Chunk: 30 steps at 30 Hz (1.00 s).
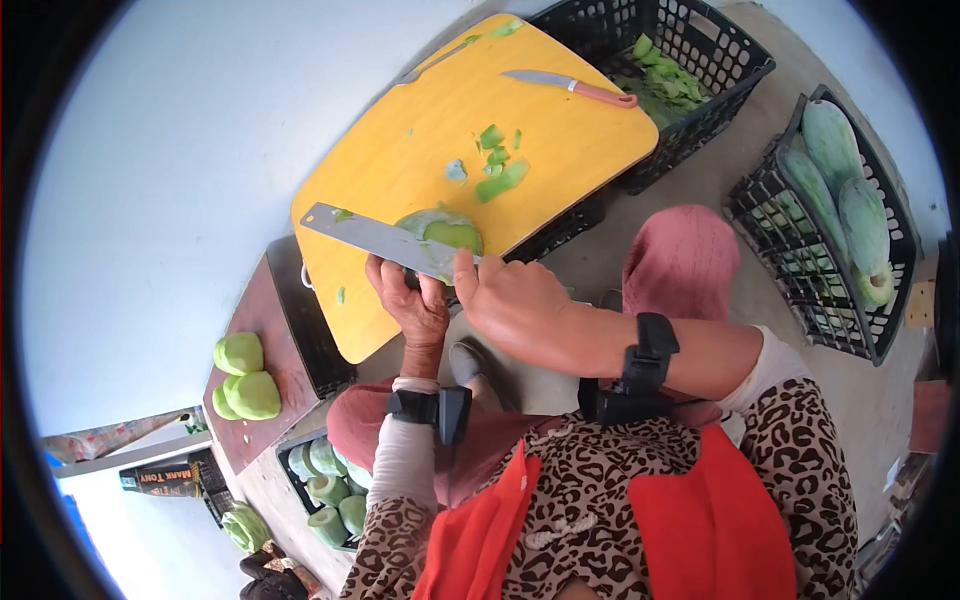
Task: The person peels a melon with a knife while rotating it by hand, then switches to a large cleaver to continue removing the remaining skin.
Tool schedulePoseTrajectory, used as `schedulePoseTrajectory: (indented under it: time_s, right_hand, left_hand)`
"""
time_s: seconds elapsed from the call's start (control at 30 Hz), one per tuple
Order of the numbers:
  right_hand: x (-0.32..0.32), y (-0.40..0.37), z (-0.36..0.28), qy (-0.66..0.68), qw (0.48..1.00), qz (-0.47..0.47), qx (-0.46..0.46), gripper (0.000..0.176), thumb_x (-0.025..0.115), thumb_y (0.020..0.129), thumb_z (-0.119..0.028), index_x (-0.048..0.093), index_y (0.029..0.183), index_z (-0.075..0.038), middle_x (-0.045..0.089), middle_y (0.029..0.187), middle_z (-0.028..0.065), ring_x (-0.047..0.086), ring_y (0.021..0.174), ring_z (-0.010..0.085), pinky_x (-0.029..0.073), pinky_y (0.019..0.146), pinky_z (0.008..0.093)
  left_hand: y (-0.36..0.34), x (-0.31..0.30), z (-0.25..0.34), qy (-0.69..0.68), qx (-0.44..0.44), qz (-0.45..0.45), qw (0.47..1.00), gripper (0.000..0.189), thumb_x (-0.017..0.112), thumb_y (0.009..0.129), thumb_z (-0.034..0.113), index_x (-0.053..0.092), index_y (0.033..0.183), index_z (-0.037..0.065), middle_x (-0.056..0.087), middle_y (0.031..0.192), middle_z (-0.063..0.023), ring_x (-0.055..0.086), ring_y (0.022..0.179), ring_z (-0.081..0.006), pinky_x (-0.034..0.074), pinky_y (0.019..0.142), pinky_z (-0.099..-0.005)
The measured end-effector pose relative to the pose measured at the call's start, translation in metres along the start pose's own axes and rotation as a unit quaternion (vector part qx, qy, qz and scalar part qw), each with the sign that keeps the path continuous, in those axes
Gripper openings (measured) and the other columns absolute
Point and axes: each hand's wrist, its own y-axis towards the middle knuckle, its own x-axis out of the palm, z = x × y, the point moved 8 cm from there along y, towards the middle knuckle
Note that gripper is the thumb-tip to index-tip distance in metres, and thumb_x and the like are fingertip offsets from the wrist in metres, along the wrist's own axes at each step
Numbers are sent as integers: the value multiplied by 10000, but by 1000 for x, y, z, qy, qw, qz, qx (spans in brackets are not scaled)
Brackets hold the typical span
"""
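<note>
My right hand [520,305] is wrapped round the handle of a cleaver [365,235], whose broad blade points to the left. The blade lies across a partly peeled winter melon piece [455,232], with pale waxy skin and a bright green cut patch. My left hand [405,300] grips the near side of the melon, its fingers partly hidden behind the blade. Beneath is a yellow board [380,180]. Green peel scraps [500,180] lie beyond the melon, and a knife with a reddish-brown handle [605,95] rests near the board's far right corner.
Whole winter melons [865,225] fill a black crate [815,290] at right. Another black crate [690,140] behind the board holds peels. Peeled pieces [250,390] sit on a brown surface [270,320] at left. More melon pieces [325,490] stand in a crate below it. A thin tool [435,62] lies along the board's far edge.
</note>
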Motion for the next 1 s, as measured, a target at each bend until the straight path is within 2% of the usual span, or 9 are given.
schedulePoseTrajectory:
  time_s: [0.03,0.13,0.27,0.33,0.47,0.6,0.83,0.93,1.0]
  right_hand:
    - [2,1,1,-16,1000,-8,-2,480,598,814,-87,496,1198,182,623,760,153,684,610,250,558,480,349]
    - [5,16,4,17,998,55,-33,444,590,817,-81,507,1170,177,622,752,159,675,593,259,549,469,354]
    - [13,41,5,66,997,29,-32,417,595,811,-77,500,1138,164,623,757,190,674,602,310,550,475,372]
    - [2,35,13,115,993,16,-28,385,595,808,-68,498,1107,155,625,759,205,675,613,338,554,484,386]
    - [-5,7,21,100,993,-62,-15,359,586,804,-36,484,1088,159,634,755,205,683,641,356,556,499,404]
    - [5,18,26,126,987,-101,2,373,583,798,-17,471,1098,176,640,776,217,686,656,356,554,504,411]
    - [6,27,25,121,992,-27,-16,323,588,794,-13,481,1050,153,639,761,226,689,660,369,553,510,423]
    - [0,7,27,120,990,-73,20,303,583,792,-9,485,1029,152,640,757,231,690,672,379,553,519,430]
    - [0,10,28,135,989,-58,16,277,578,791,-2,492,1009,145,643,755,242,689,681,385,552,537,439]
  left_hand:
    - [1,1,1,1,2,1,1000,309,626,855,183,536,1088,3,493,1215,-245,498,1125,-412,411,979,-473]
    - [-4,3,-1,7,-3,1,1000,316,639,868,208,537,1092,11,483,1230,-245,498,1135,-406,412,983,-463]
    - [-1,1,5,-6,29,28,999,289,630,910,216,537,1073,-3,506,1213,-221,508,1141,-361,424,965,-447]
    - [-2,2,5,-7,20,28,999,294,622,919,218,532,1095,1,503,1218,-222,506,1147,-360,421,978,-452]
    - [-1,2,5,-9,12,33,999,281,605,927,200,539,1101,-12,496,1227,-229,503,1156,-366,410,1002,-452]
    - [-1,3,3,2,9,19,1000,306,653,889,187,557,1114,3,481,1263,-236,498,1168,-378,406,1009,-458]
    - [1,3,9,-23,10,18,1000,274,609,912,158,555,1109,-24,485,1239,-230,503,1162,-369,408,1012,-448]
    - [1,-1,8,-17,13,17,1000,285,627,897,158,561,1113,-15,486,1252,-235,504,1166,-379,415,1008,-457]
    - [0,1,6,-4,17,15,1000,299,644,883,160,565,1118,-7,489,1264,-240,504,1169,-391,420,1005,-467]
